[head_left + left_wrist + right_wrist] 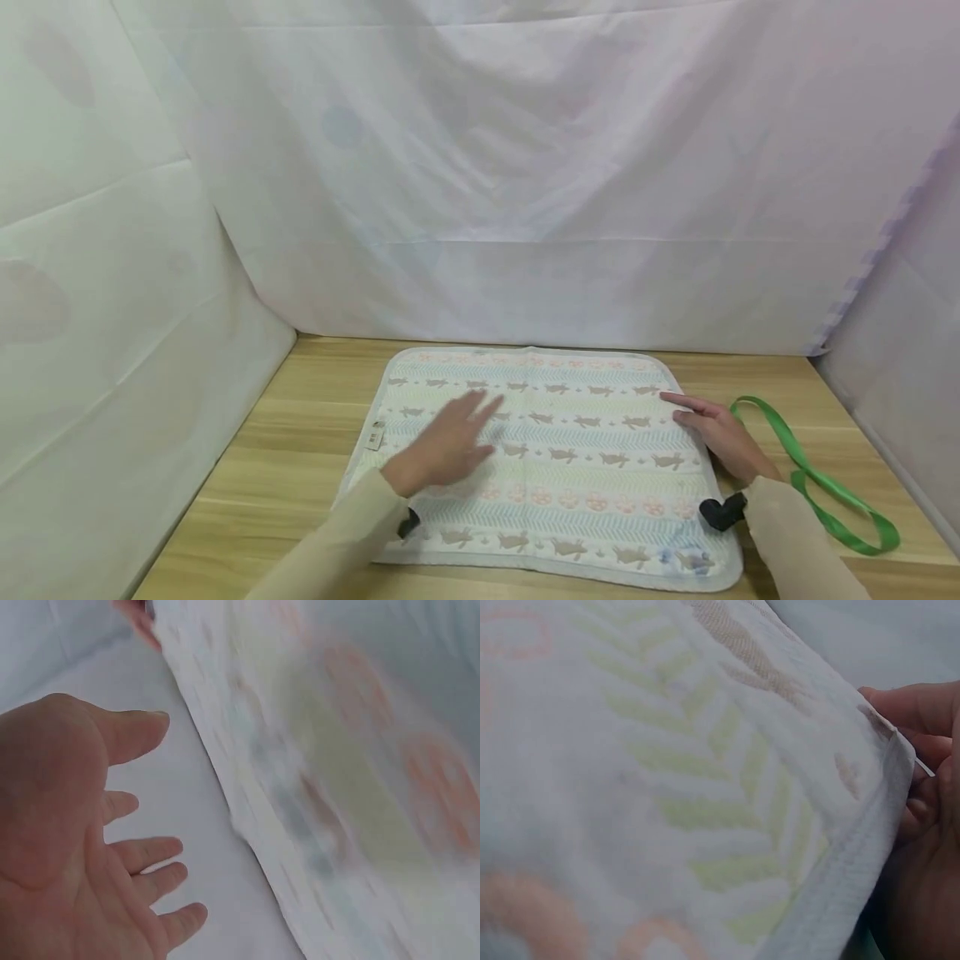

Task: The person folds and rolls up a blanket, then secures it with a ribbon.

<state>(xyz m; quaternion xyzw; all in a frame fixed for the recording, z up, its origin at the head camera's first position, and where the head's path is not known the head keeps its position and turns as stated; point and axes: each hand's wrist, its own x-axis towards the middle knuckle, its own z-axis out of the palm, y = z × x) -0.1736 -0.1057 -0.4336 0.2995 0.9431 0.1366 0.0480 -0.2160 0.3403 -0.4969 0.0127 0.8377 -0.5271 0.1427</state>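
Note:
A white towel (540,433) with rows of brown rabbits, pink flowers and pale zigzag stripes lies spread on the table, a small label near its left edge. Over its left half my left hand (442,442) hovers, blurred in the head view. The left wrist view shows the same hand (82,825) with fingers spread, holding nothing and apart from the towel. At the towel's right edge is my right hand (723,437). In the right wrist view this hand (926,802) pinches the edge, with some fingers partly hidden behind the fabric.
A looped green ribbon (832,487) lies on the wooden table (255,442) to the right of my right hand. White sheets (525,167) hang behind the table and along both sides.

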